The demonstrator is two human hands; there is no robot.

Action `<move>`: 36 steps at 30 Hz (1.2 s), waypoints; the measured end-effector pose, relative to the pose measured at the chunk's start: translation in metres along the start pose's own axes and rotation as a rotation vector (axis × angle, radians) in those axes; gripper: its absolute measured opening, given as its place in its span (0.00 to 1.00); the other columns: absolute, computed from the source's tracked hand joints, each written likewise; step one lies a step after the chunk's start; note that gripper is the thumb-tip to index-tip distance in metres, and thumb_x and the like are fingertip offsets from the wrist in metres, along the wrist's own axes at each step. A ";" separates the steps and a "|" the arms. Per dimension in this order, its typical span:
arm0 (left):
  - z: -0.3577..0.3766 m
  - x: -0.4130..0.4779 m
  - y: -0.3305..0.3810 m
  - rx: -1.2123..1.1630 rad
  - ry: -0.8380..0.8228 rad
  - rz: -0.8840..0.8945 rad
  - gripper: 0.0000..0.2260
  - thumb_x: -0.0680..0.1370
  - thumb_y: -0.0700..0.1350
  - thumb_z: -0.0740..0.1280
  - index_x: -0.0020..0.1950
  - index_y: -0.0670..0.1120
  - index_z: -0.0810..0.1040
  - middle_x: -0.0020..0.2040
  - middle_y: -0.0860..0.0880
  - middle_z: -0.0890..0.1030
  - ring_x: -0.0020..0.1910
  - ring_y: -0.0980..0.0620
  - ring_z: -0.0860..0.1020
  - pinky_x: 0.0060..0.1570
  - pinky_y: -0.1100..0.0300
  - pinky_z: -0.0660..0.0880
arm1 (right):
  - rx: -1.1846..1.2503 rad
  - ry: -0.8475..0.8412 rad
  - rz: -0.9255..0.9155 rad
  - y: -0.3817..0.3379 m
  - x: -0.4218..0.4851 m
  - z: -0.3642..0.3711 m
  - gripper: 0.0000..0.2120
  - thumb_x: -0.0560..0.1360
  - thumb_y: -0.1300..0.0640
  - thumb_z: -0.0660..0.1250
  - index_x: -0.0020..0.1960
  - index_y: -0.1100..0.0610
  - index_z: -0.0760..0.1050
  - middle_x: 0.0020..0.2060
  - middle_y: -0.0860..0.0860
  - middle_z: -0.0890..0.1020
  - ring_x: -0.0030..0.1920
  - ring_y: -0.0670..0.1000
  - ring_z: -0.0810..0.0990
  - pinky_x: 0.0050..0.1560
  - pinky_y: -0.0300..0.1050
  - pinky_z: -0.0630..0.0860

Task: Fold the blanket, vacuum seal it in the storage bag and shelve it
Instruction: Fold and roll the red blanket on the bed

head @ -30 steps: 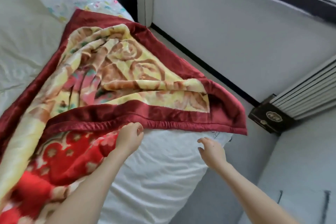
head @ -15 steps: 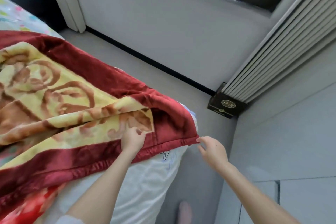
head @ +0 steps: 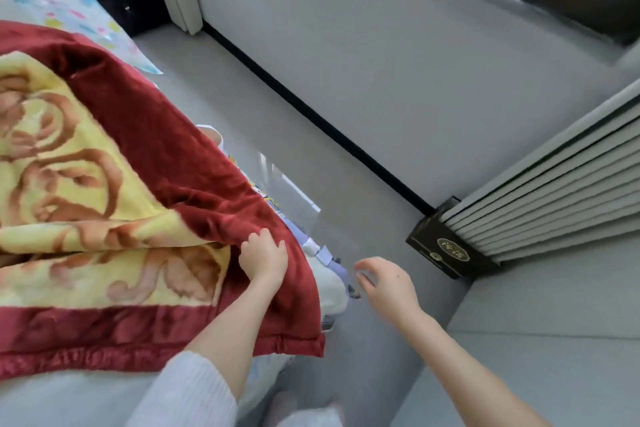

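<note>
From the head camera, the plush dark-red blanket with a yellow and brown floral centre (head: 114, 204) is lying doubled over on the white-sheeted bed (head: 69, 395), its satin-bound hem running left to right along the near side and ending in a corner that is overhanging the bed's right edge. The left hand (head: 265, 258) is resting on the red border just inside that edge, fingers bent and pressing into the pile; whether this grip is actually pinching cloth cannot be told. The right hand (head: 386, 282) is hovering over the grey floor (head: 311, 135), fingers loosely curled and holding nothing, just apart from the blanket's right edge. That edge is lying to its left, so the right hand is probably the nearer one for taking the free corner. The clear plastic storage bag with pastel prints (head: 52, 0) is lying at the bed's far end.
</note>
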State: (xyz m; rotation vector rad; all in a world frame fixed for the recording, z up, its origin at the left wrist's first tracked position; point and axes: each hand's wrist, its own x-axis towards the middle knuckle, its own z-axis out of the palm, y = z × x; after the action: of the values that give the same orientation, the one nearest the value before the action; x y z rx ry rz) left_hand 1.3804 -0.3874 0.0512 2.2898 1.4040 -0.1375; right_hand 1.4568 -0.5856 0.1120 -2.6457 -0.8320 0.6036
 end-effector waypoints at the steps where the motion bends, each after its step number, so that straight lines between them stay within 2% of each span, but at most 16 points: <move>1: 0.005 0.009 0.008 0.061 -0.004 0.000 0.15 0.77 0.53 0.63 0.57 0.44 0.75 0.55 0.43 0.76 0.56 0.41 0.73 0.49 0.52 0.72 | -0.004 -0.019 -0.020 0.003 0.019 -0.005 0.11 0.78 0.57 0.61 0.57 0.52 0.79 0.55 0.48 0.80 0.57 0.52 0.76 0.52 0.43 0.69; 8: 0.033 0.090 0.042 0.178 -0.099 -0.254 0.22 0.75 0.59 0.64 0.60 0.44 0.72 0.59 0.44 0.75 0.58 0.45 0.74 0.52 0.55 0.71 | -0.077 -0.182 -0.128 0.015 0.147 -0.022 0.12 0.78 0.57 0.60 0.58 0.52 0.78 0.56 0.47 0.80 0.58 0.51 0.75 0.54 0.42 0.69; 12: 0.030 0.133 0.048 0.237 -0.052 -0.325 0.19 0.76 0.58 0.62 0.59 0.46 0.73 0.57 0.45 0.75 0.56 0.46 0.75 0.51 0.55 0.70 | -0.118 -0.238 -0.279 -0.001 0.218 -0.027 0.11 0.78 0.57 0.60 0.56 0.53 0.79 0.53 0.47 0.80 0.56 0.52 0.76 0.47 0.41 0.66; 14: 0.018 0.148 0.044 0.194 -0.004 -0.390 0.17 0.77 0.56 0.62 0.58 0.46 0.74 0.56 0.45 0.75 0.55 0.45 0.75 0.50 0.54 0.71 | -0.129 -0.252 -0.359 -0.017 0.253 -0.027 0.11 0.77 0.59 0.61 0.55 0.55 0.79 0.51 0.50 0.81 0.54 0.55 0.77 0.49 0.43 0.69; 16: 0.006 0.159 0.030 0.117 0.049 -0.483 0.15 0.77 0.54 0.62 0.56 0.45 0.74 0.55 0.44 0.75 0.54 0.43 0.75 0.49 0.53 0.72 | -0.163 -0.290 -0.478 -0.037 0.285 -0.024 0.10 0.75 0.62 0.63 0.52 0.57 0.80 0.47 0.54 0.82 0.50 0.60 0.78 0.46 0.47 0.73; 19: -0.012 0.165 0.000 -0.009 0.179 -0.672 0.12 0.76 0.50 0.64 0.53 0.42 0.76 0.52 0.41 0.76 0.51 0.40 0.75 0.45 0.50 0.73 | -0.214 -0.345 -0.660 -0.072 0.329 -0.017 0.10 0.71 0.65 0.65 0.49 0.58 0.82 0.41 0.55 0.82 0.42 0.63 0.79 0.39 0.50 0.73; 21: -0.024 0.165 -0.016 -0.098 0.276 -0.812 0.12 0.76 0.47 0.64 0.52 0.40 0.76 0.51 0.39 0.76 0.50 0.38 0.75 0.45 0.49 0.72 | -0.223 -0.365 -0.765 -0.100 0.354 -0.013 0.11 0.73 0.63 0.66 0.53 0.56 0.81 0.45 0.53 0.82 0.46 0.61 0.79 0.43 0.49 0.73; 24: -0.032 0.151 -0.036 -0.184 0.383 -1.094 0.15 0.77 0.48 0.62 0.57 0.38 0.73 0.50 0.37 0.77 0.49 0.35 0.76 0.45 0.48 0.71 | -0.267 -0.486 -0.775 -0.136 0.383 0.002 0.14 0.78 0.57 0.62 0.63 0.54 0.76 0.55 0.51 0.79 0.56 0.56 0.76 0.52 0.44 0.70; 27: -0.021 0.120 -0.045 -0.288 0.419 -1.406 0.16 0.77 0.46 0.62 0.59 0.36 0.72 0.54 0.34 0.75 0.53 0.33 0.74 0.51 0.46 0.71 | -0.441 -0.547 -0.969 -0.157 0.403 0.023 0.14 0.77 0.58 0.62 0.62 0.55 0.75 0.55 0.51 0.79 0.54 0.57 0.76 0.50 0.45 0.71; 28: -0.014 0.108 -0.046 -0.317 0.388 -1.523 0.17 0.77 0.47 0.63 0.60 0.36 0.72 0.57 0.34 0.74 0.56 0.33 0.72 0.53 0.45 0.71 | -0.506 -0.536 -1.077 -0.162 0.408 0.029 0.13 0.74 0.59 0.67 0.58 0.56 0.77 0.51 0.52 0.80 0.51 0.58 0.77 0.47 0.45 0.72; 30: -0.002 0.084 -0.045 -0.394 0.314 -1.729 0.21 0.77 0.49 0.64 0.63 0.35 0.69 0.61 0.34 0.71 0.60 0.33 0.70 0.55 0.44 0.70 | -0.685 -0.551 -1.308 -0.170 0.416 0.047 0.20 0.53 0.63 0.79 0.44 0.57 0.81 0.38 0.53 0.80 0.38 0.58 0.78 0.38 0.45 0.74; 31: 0.007 0.073 -0.046 -0.434 0.305 -1.797 0.23 0.76 0.49 0.65 0.64 0.35 0.68 0.62 0.33 0.70 0.61 0.32 0.70 0.56 0.44 0.70 | -0.736 -0.492 -1.425 -0.172 0.419 0.058 0.25 0.43 0.66 0.78 0.40 0.57 0.80 0.35 0.52 0.79 0.34 0.57 0.78 0.36 0.46 0.75; 32: 0.017 0.061 -0.047 -0.463 0.307 -1.841 0.24 0.76 0.49 0.66 0.64 0.35 0.67 0.62 0.33 0.71 0.61 0.32 0.70 0.57 0.43 0.69 | -0.767 -0.466 -1.520 -0.176 0.420 0.068 0.28 0.39 0.68 0.76 0.39 0.57 0.80 0.35 0.53 0.79 0.34 0.57 0.78 0.38 0.47 0.78; 34: 0.037 0.041 -0.049 -0.489 0.293 -1.877 0.23 0.76 0.49 0.66 0.63 0.34 0.69 0.61 0.33 0.72 0.61 0.32 0.71 0.57 0.43 0.70 | -0.859 -0.509 -1.673 -0.184 0.419 0.087 0.33 0.43 0.66 0.78 0.49 0.59 0.81 0.46 0.57 0.80 0.45 0.61 0.80 0.51 0.56 0.78; 35: 0.048 0.032 -0.050 -0.494 0.275 -1.885 0.23 0.76 0.50 0.66 0.63 0.34 0.69 0.60 0.33 0.73 0.60 0.33 0.71 0.57 0.44 0.70 | -0.926 -0.518 -1.739 -0.188 0.418 0.095 0.36 0.51 0.63 0.78 0.59 0.59 0.77 0.56 0.60 0.78 0.56 0.63 0.77 0.60 0.59 0.73; 36: 0.057 0.023 -0.052 -0.505 0.256 -1.897 0.24 0.76 0.52 0.66 0.63 0.35 0.70 0.60 0.33 0.74 0.60 0.33 0.72 0.57 0.44 0.70 | -0.966 -0.495 -1.831 -0.188 0.419 0.105 0.36 0.62 0.62 0.75 0.69 0.58 0.69 0.66 0.60 0.71 0.66 0.63 0.70 0.68 0.62 0.64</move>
State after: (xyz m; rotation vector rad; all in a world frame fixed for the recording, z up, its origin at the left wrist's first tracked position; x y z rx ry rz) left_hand 1.3544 -0.3728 -0.0239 0.0151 2.7287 -0.0240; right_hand 1.6301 -0.1711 -0.0295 -0.8855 -3.4104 0.2183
